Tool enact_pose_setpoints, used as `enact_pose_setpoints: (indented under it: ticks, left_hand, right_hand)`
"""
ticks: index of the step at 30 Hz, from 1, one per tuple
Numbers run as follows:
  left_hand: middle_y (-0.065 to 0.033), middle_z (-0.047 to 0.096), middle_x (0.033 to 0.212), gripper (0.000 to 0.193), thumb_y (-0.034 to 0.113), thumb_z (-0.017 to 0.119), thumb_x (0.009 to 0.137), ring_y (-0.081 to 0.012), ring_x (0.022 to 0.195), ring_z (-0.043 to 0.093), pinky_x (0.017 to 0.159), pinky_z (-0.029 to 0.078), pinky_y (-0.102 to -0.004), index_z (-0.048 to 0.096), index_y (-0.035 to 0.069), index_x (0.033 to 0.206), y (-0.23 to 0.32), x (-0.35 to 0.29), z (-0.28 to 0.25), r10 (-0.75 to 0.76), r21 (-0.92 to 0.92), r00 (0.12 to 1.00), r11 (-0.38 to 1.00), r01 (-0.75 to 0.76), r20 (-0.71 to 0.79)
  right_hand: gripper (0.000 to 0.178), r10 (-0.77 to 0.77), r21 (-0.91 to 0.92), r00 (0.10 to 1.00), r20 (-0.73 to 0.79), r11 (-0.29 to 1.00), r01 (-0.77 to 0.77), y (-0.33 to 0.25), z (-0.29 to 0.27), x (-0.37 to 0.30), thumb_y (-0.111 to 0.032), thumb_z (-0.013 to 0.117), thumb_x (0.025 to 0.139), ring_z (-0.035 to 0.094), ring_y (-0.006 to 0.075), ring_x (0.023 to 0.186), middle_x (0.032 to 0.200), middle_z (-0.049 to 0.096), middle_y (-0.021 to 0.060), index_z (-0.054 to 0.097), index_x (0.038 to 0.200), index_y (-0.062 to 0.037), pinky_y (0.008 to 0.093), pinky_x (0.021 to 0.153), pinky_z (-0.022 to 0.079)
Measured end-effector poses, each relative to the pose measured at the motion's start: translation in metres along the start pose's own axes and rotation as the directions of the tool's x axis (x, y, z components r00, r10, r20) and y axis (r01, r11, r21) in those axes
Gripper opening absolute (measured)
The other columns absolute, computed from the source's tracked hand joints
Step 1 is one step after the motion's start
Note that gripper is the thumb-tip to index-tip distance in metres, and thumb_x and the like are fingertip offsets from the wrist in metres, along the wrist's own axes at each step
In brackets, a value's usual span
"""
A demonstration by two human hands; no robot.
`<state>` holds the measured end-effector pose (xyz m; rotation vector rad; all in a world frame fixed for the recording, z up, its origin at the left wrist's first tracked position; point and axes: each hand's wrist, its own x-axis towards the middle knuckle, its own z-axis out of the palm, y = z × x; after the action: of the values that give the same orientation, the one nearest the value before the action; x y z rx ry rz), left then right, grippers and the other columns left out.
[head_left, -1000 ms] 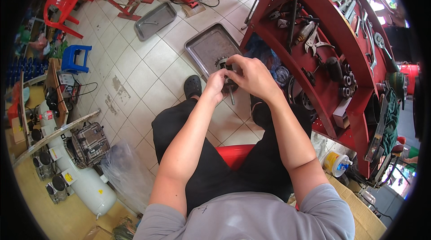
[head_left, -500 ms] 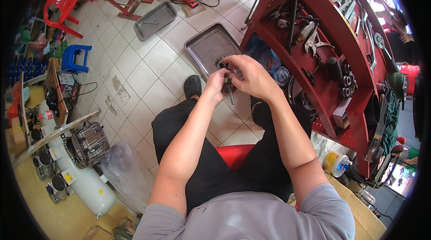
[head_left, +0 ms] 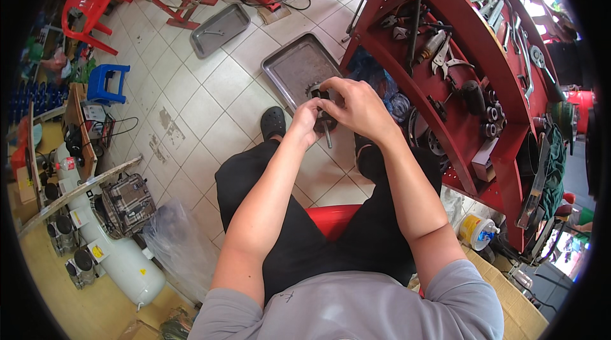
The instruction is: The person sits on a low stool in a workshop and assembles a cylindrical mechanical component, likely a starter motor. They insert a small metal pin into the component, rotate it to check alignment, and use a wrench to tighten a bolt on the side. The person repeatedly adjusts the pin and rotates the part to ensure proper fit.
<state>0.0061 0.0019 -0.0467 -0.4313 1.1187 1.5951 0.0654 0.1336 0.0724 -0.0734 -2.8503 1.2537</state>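
In front of my knees, both hands meet around a dark metal part [head_left: 326,130] with a toothed gear at its far end and a thin shaft sticking out toward me. My left hand [head_left: 307,122] wraps its near-left side. From the right, my right hand [head_left: 361,108] pinches the upper part with thumb and curled forefinger; its other fingers are partly hidden. Just beyond, a grey metal tray [head_left: 294,68] lies on the tiled floor beneath the gear end.
To the right stands a red tool rack [head_left: 407,79] with wrenches, pliers and sockets. A second tray [head_left: 219,29] holds a small metal piece farther off. At left are a blue stool [head_left: 107,82], a red chair [head_left: 95,3] and a white tank [head_left: 130,270].
My right fingers have shifted and lifted slightly on the metal part, uncovering more of its dark body and gear. The left hand has hardly moved.
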Motion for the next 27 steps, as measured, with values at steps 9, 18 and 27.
enact_pose_setpoints:
  ticks: [9, 18, 27]
  left_hand:
    - [-0.0068, 0.062, 0.091, 0.028, 0.032, 0.038, 0.094, -0.0213, 0.081, 0.062, 0.068, 0.051, -0.0445, 0.058, 0.012, 0.101, 0.003, -0.006, 0.006, 0.018, 0.010, 0.999, 1.000, -0.018, -0.028]
    - [-0.0051, 0.061, 0.089, 0.041, 0.044, 0.038, 0.095, -0.0186, 0.081, 0.060, 0.074, 0.050, -0.0366, 0.059, 0.009, 0.097, 0.007, -0.011, 0.018, 0.167, -0.036, 0.985, 0.985, -0.168, -0.032]
    - [-0.0069, 0.064, 0.092, 0.060, 0.052, 0.026, 0.097, -0.0179, 0.087, 0.060, 0.084, 0.046, -0.0330, 0.059, 0.003, 0.105, 0.012, -0.013, 0.017, 0.510, -0.022, 0.856, 0.858, -0.513, -0.084]
  right_hand:
    - [0.021, -0.039, -0.092, 0.999, 0.030, 0.995, 0.042, 0.010, 0.006, -0.003, -0.019, 0.066, 0.076, 0.063, 0.0326, 0.078, 0.080, 0.065, 0.0149, 0.063, 0.085, -0.0002, 0.0409, 0.068, 0.049]
    - [0.031, -0.012, -0.322, 0.999, -0.030, 0.947, 0.001, 0.007, 0.007, -0.002, -0.033, 0.062, 0.082, 0.063, 0.0322, 0.066, 0.070, 0.065, 0.0149, 0.065, 0.072, -0.0034, 0.0416, 0.061, 0.049]
    - [0.028, -0.021, -0.152, 0.999, -0.045, 0.988, 0.014, 0.001, 0.001, -0.004, -0.031, 0.061, 0.083, 0.063, 0.0324, 0.068, 0.072, 0.065, 0.0153, 0.065, 0.091, -0.0050, 0.0388, 0.062, 0.049]
